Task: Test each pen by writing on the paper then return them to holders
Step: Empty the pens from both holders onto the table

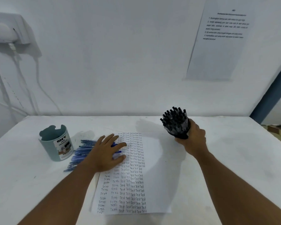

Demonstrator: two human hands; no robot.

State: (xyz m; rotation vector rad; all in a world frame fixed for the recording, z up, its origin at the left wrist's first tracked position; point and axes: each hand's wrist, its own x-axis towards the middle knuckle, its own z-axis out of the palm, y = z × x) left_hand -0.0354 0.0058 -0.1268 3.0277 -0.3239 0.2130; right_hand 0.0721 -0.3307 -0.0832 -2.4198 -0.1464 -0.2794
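Centre frame, the white paper sheet (154,168) is mostly filled with "Test". The right hand (191,137) grips the black holder of dark pens (175,122); the left hand (107,151) lies flat over loose blue pens (81,153) beside the empty teal holder (55,143), likely last.

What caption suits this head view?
Left hand flat over blue pens; right hand gripping a holder of black pens.

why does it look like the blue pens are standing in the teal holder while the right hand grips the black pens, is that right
Not quite: the head view shows the blue pens lying on the table beside the teal holder, not in it. The right hand does grip the black pens.
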